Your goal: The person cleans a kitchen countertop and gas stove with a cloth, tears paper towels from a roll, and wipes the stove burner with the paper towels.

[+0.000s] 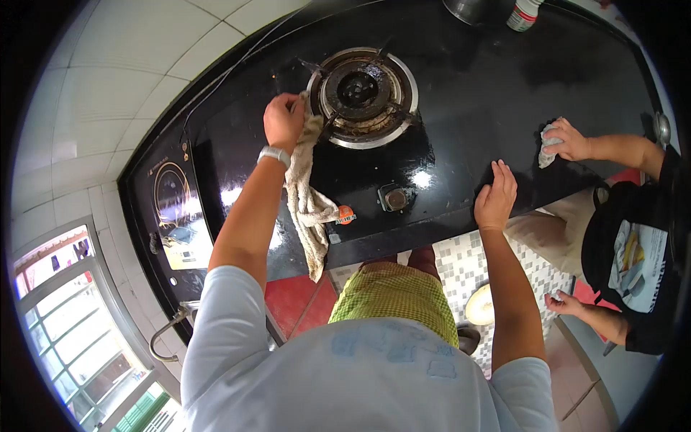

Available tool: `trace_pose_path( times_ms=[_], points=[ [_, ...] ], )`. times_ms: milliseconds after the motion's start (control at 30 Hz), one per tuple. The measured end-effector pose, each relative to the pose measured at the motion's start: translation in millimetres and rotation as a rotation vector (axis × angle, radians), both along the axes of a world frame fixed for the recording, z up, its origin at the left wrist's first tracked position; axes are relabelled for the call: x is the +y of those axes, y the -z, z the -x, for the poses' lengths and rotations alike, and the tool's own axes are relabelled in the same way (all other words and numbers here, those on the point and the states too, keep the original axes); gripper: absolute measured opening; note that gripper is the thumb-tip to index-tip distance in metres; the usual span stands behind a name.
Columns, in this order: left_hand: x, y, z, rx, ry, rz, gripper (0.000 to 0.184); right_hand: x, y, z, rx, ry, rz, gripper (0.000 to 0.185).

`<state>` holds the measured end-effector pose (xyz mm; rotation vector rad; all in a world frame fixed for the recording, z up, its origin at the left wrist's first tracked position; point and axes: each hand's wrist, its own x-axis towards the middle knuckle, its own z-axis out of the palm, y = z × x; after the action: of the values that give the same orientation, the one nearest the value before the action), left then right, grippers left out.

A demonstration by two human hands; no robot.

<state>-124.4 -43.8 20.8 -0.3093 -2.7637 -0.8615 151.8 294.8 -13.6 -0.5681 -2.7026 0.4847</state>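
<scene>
My left hand (285, 121) is closed on the top end of a worn beige cloth (304, 189), beside the left rim of the gas burner (358, 93). From there the cloth trails down over the black counter, and its lower end hangs past the front edge. Flat on the counter near that edge lies my right hand (497, 196), fingers stretched out and holding nothing. Between the two hands sits the stove's square control knob (394, 198), next to an orange round sticker (346, 214).
At the right, another person's hand (567, 140) presses a pale cloth (549, 146) on the counter. An induction cooktop (173, 205) stands at the left, a faucet (167, 338) below it. A white bottle (524, 14) and a metal pot (466, 9) stand at the back.
</scene>
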Motion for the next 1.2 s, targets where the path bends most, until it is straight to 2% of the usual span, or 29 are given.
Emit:
trace_pose_path(
  times_ms=[133,167,200,267,367,400,433,500,567,633,767,833,867,933,1033,1067,1100,1200],
  points=[
    [-20,6,-20,0.079,0.084,0.089,0.016,-3,-2,-2,0.036,0.000,0.022,0.048],
    [-12,-4,-27,0.083,0.105,0.111,0.017,4,-3,-7,0.056,0.012,-0.002,0.047],
    [-8,-9,-34,-0.001,0.083,0.076,0.013,2,3,-5,0.038,0.025,-0.005,0.047],
    [-14,-9,-38,0.114,0.151,0.109,0.018,5,1,-9,0.045,0.054,-0.006,0.047],
    [-28,-7,-51,-0.058,0.189,0.136,0.024,0,0,-15,0.057,0.065,0.016,0.047],
    [-29,-16,-66,-0.015,0.226,0.046,0.028,-2,5,-13,0.066,0.069,0.043,0.047],
    [-30,-21,-77,-0.037,0.154,0.064,0.031,-4,11,-9,0.076,0.072,0.070,0.047],
    [-41,-33,-118,0.129,0.113,-0.046,0.038,-4,11,-15,0.076,0.063,0.101,0.047],
    [-49,-38,-162,0.014,-0.073,-0.234,0.039,0,14,-16,0.071,0.047,0.136,0.047],
    [-78,-13,-201,-0.081,-0.170,-0.432,0.044,1,20,-13,0.065,0.032,0.219,0.046],
    [-97,-7,-295,-0.198,-0.389,-0.592,0.038,14,-14,-31,-0.023,0.002,0.486,0.043],
    [-98,-10,-323,-0.238,-0.509,-0.523,0.036,24,-21,-37,-0.018,-0.055,0.669,0.045],
    [-96,-12,-331,-0.226,-0.503,-0.525,0.036,30,-48,-39,-0.075,-0.065,0.613,0.051],
    [-82,-21,-345,-0.181,-0.492,-0.542,0.035,41,-94,-27,0.175,-0.161,0.590,0.057],
    [-51,-36,-347,-0.133,-0.410,-0.589,0.033,62,-204,-2,0.408,-0.309,0.652,0.069],
    [-34,-49,-349,-0.144,-0.366,-0.659,0.032,64,-247,0,0.496,-0.339,0.600,0.069],
    [-34,-34,-337,-0.139,-0.303,-0.691,0.032,66,-282,3,0.586,-0.348,0.533,0.069],
    [11,-63,-334,-0.103,-0.120,-0.682,0.031,69,-358,-2,0.615,-0.396,0.591,0.066]
  ],
)
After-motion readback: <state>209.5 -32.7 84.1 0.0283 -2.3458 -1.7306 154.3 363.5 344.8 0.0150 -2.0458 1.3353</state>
